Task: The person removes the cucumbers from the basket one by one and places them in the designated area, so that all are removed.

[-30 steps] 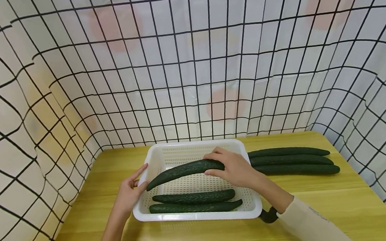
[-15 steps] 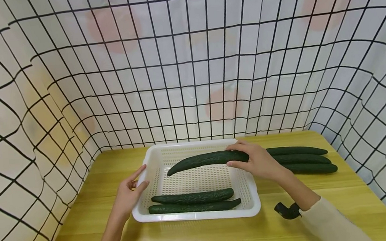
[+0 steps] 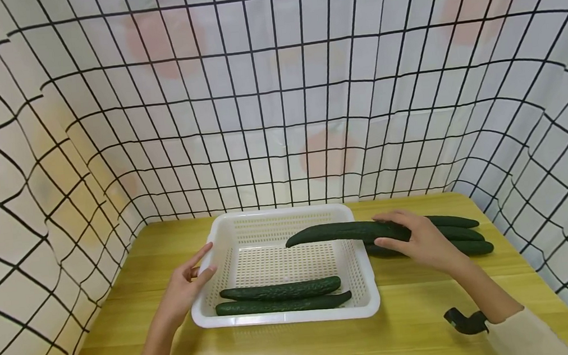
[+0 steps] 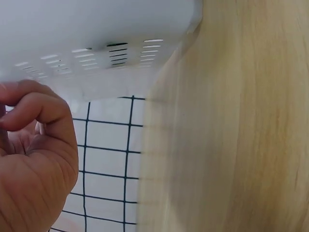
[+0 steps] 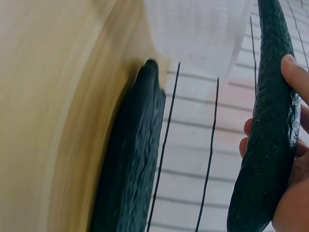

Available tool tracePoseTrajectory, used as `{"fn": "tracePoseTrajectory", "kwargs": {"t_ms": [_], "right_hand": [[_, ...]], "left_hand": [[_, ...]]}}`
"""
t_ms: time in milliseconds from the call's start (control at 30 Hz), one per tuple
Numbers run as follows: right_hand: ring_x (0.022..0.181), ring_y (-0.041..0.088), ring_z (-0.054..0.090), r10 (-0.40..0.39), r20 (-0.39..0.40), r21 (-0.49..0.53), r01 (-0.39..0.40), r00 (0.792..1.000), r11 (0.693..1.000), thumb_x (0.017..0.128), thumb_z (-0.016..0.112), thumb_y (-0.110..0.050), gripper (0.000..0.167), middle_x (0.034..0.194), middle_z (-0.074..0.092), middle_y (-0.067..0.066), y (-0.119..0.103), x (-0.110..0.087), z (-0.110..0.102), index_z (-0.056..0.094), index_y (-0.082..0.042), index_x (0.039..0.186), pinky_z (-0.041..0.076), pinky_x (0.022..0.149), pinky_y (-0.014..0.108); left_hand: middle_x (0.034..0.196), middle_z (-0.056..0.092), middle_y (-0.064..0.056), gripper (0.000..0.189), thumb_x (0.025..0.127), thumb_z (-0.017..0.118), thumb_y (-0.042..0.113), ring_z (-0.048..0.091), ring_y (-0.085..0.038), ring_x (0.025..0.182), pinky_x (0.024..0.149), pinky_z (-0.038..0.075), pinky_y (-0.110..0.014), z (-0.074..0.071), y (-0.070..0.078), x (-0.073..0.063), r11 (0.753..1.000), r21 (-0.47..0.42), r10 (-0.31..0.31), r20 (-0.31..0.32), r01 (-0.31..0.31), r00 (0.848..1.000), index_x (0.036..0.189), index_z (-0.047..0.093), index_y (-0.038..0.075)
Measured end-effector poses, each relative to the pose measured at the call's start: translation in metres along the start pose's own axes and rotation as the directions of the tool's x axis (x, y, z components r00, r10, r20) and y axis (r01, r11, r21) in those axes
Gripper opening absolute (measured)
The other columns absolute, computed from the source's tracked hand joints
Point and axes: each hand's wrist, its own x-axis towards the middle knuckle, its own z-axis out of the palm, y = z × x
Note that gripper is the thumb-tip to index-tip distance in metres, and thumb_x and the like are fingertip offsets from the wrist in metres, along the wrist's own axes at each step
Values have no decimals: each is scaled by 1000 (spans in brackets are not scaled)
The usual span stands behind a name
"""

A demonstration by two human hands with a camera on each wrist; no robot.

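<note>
My right hand [image 3: 426, 241] grips a dark green cucumber [image 3: 334, 231] near its right end, held above the table. Its left end reaches over the right rim of the white plastic basket [image 3: 296, 316]. In the right wrist view, thumb and fingers wrap round this cucumber [image 5: 270, 125]. At the basket's left rim, my left hand [image 3: 179, 291] holds on with thumb and forefinger; the left wrist view shows the other fingers [image 4: 43, 108] curled beside the outer wall. Two cucumbers [image 3: 281, 291] lie side by side along the basket's near wall.
Right of the basket, several cucumbers [image 3: 472, 247] lie together on the wooden table [image 3: 279, 350], partly hidden by the right hand and held cucumber. Black wire mesh [image 3: 283, 110] over white sheeting closes off the back and both sides.
My right hand has carried the cucumber rightward, from over the basket to above the cucumbers on the table. My left hand stays at the basket's left rim.
</note>
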Motion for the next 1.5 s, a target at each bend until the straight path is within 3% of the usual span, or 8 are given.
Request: {"fn": "tracePoseTrajectory", "kwargs": {"t_ms": [233, 400, 533, 700, 967, 1233, 1367, 1500], "right_hand": [[129, 36, 55, 43, -50, -26, -44, 998, 999, 93, 78, -30, 49, 137, 63, 6, 22, -24, -22, 64, -25, 140, 46, 100, 64], [127, 34, 54, 57, -83, -45, -61, 995, 997, 91, 80, -25, 50, 136, 63, 4, 38, -39, -39, 65, -30, 138, 45, 98, 61], [126, 32, 52, 82, -91, -69, -89, 992, 994, 91, 81, -24, 51, 135, 63, 3, 54, -52, -50, 64, -31, 138, 44, 95, 58], [124, 40, 50, 111, -60, -71, -115, 992, 991, 91, 80, -25, 49, 134, 59, 9, 71, -65, -57, 64, -23, 138, 42, 91, 64], [134, 55, 42, 193, -37, -36, -194, 981, 980, 93, 78, -28, 51, 147, 53, 23, 88, -74, -59, 62, -18, 141, 37, 95, 72], [129, 58, 42, 236, -24, -67, -237, 972, 969, 95, 75, -32, 55, 150, 47, 27, 105, -87, -66, 58, -17, 145, 40, 89, 70], [128, 52, 46, 197, 3, -105, -196, 980, 975, 93, 78, -32, 52, 141, 56, 21, 116, -91, -60, 62, -18, 141, 41, 89, 70], [119, 23, 55, 152, 23, -157, -146, 988, 977, 90, 81, -32, 50, 128, 62, 3, 122, -92, -49, 65, -25, 137, 48, 87, 64]], "left_hand": [[95, 69, -28, 62, 104, 62, 32, 75, -28, 86, 69, 65, -44, -4, -4, 0, 1000, -27, 13, 68, -12, 998, 161, 38, 32], [86, 71, -27, 64, 104, 63, 25, 76, -25, 77, 66, 65, -43, -4, -5, 1, 997, -69, 37, 67, -32, 997, 162, 35, 24], [73, 70, -17, 65, 103, 65, 23, 75, -24, 70, 64, 65, -43, -4, -5, 1, 996, -85, 36, 52, -32, 998, 162, 36, 23], [60, 61, -3, 66, 103, 65, 24, 73, -23, 65, 63, 64, -44, -6, -6, 0, 996, -87, 27, 54, -22, 998, 162, 36, 24], [58, 59, -1, 66, 102, 66, 25, 73, -23, 63, 61, 64, -45, -6, -6, 1, 996, -86, 19, 45, -15, 999, 162, 37, 27], [69, 70, -11, 66, 103, 65, 23, 76, -26, 67, 62, 64, -46, -4, -7, 2, 994, -111, 23, 47, -18, 999, 162, 37, 24], [67, 69, -10, 66, 102, 66, 23, 76, -26, 67, 62, 64, -46, -5, -6, 2, 994, -111, 15, 42, -10, 999, 161, 37, 24], [68, 70, -12, 66, 102, 67, 22, 76, -26, 68, 62, 64, -46, -5, -6, 2, 994, -113, 14, 36, -10, 999, 161, 38, 23]]}}
